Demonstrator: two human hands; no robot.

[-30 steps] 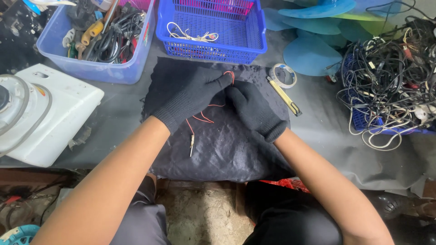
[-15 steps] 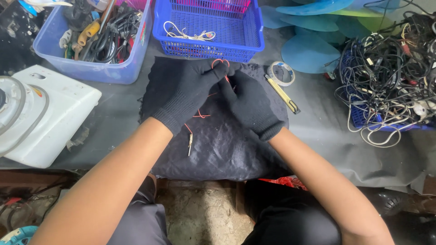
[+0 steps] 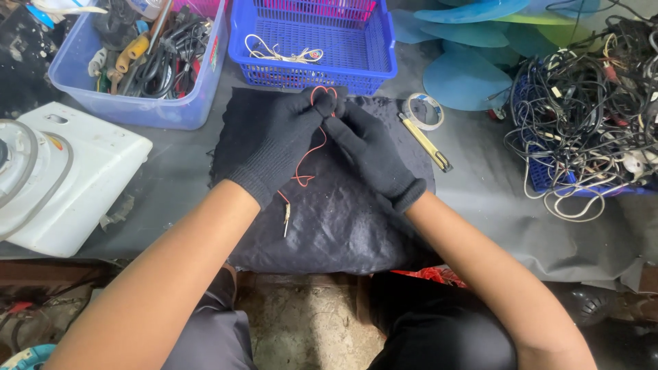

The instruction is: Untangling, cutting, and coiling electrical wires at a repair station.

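Red wire [image 3: 312, 147] is pinched between left hand [image 3: 281, 144] and right hand [image 3: 370, 151], both gloved. Its looped end rises above the fingertips; the remainder trails down onto the black mat [image 3: 343, 219].

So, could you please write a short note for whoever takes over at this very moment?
Left hand: black glove, fingertips pinching the thin red wire at its looped top.
Right hand: black glove, fingertips on the same loop, touching the left.
The wire hangs down over the black mat, with a small metal end resting on the mat.
Blue basket just beyond the hands holds a few pale wires. Tape roll and yellow utility knife lie to the right of the mat.
Done: one red wire in hand.
Left: the tangled cable pile at far right is untouched.
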